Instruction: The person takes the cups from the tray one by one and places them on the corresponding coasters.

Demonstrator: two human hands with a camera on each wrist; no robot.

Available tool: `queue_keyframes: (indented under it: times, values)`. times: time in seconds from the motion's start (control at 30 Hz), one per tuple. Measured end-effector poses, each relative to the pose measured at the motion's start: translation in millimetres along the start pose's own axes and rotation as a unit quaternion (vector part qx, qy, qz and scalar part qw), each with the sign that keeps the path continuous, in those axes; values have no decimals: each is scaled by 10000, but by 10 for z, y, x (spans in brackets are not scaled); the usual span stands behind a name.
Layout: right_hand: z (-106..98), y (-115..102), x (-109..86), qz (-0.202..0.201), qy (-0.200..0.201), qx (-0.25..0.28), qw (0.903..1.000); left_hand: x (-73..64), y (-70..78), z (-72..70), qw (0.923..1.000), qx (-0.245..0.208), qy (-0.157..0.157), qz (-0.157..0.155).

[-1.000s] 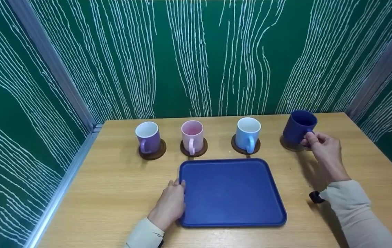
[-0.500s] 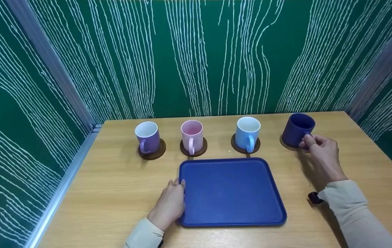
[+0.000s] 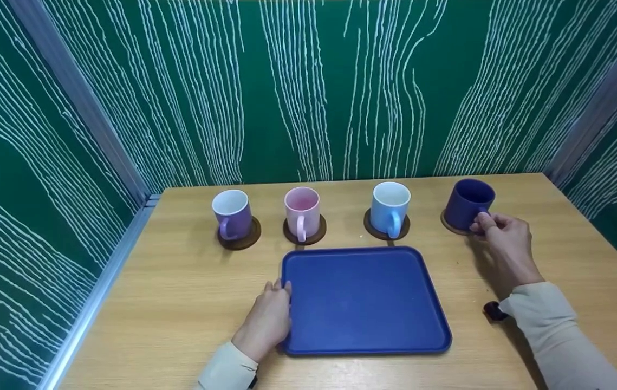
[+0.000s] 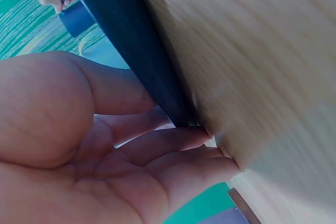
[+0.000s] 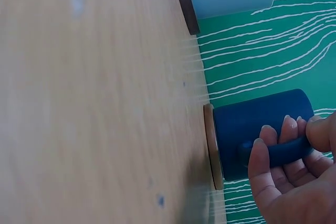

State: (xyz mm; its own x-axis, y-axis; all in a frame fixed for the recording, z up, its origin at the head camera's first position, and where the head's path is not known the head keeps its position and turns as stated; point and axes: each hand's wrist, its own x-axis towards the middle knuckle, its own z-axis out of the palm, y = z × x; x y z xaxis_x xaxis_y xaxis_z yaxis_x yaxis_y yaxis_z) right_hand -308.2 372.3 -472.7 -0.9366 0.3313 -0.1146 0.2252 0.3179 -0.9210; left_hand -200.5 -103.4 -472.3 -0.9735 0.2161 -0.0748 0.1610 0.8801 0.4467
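Note:
My right hand (image 3: pixel 506 244) grips the handle of a dark blue mug (image 3: pixel 462 206). The mug stands upright on a round coaster (image 5: pixel 211 145), its base against it in the right wrist view. Fingers curl through the handle from one side, with the thumb on its top. My left hand (image 3: pixel 266 319) is at the left edge of a blue rectangular tray (image 3: pixel 365 303). In the left wrist view the tray's rim (image 4: pixel 131 40) lies between thumb and fingers, the thumb tip hidden behind it, and some fingertips touch the tabletop.
Along the back stand a purple mug (image 3: pixel 235 219), a pink mug (image 3: pixel 308 211) and a light blue mug (image 3: pixel 387 208), each on a brown coaster, handles facing front. The wooden table (image 3: pixel 178 303) ends at a green wall (image 3: pixel 286 108) with white lines.
My right hand has lowered the dark blue mug slightly, from just above the coaster down onto it. My left hand and the tray have stayed where they were.

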Motion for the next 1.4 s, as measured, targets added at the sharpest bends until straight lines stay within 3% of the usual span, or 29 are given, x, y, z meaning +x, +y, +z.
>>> queue_keyframes:
  times: [0.23,0.6,0.97,1.27,1.4]
  values:
    - [12,-12,-26,-57,63,362,9993,-7,16,1,9997,215,51,128]
    - [-14,-25,-35,263,-197,443,9985,-5,9,12,9996,242,97,84]
    - [-20,-42,-49,200,-253,497,9982,-16,6,9,9996,261,98,74]
    - [-20,-39,-34,-242,198,-89,9995,-22,25,-14,9995,281,50,117]
    - [-41,-30,-39,-87,225,-200,9995,-14,24,-14,9996,261,75,109]
